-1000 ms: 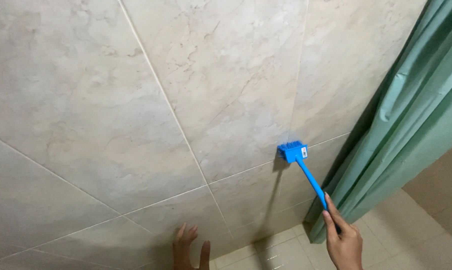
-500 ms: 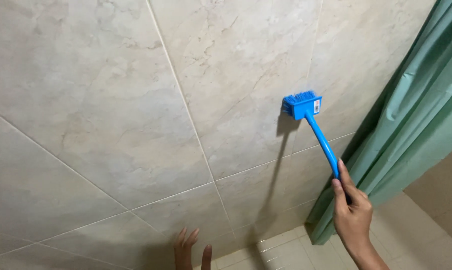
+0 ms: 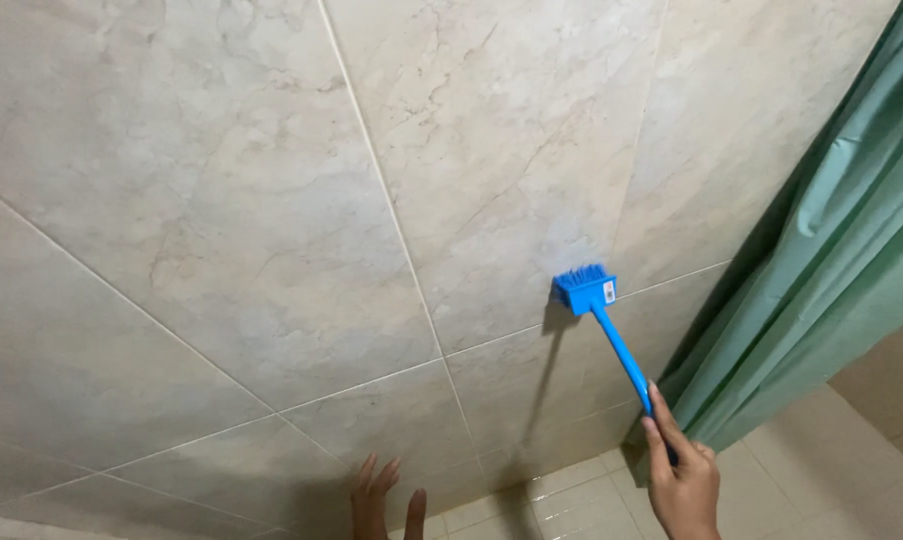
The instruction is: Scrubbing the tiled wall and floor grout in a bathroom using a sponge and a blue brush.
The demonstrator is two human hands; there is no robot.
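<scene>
Against a marbled beige tiled wall [image 3: 272, 220], the right hand [image 3: 684, 480] has its grip clamped around the lower end of a blue long-handled scrub brush [image 3: 604, 325], index finger laid along the handle. The brush head presses its bristles on a tile just above a horizontal grout line, right of the wall's centre. The left hand [image 3: 382, 500], fingers spread apart and holding nothing, rests flat on the wall near the bottom edge. A green shower curtain [image 3: 822, 270] hangs at right, above a pale tiled floor [image 3: 532, 505].
</scene>
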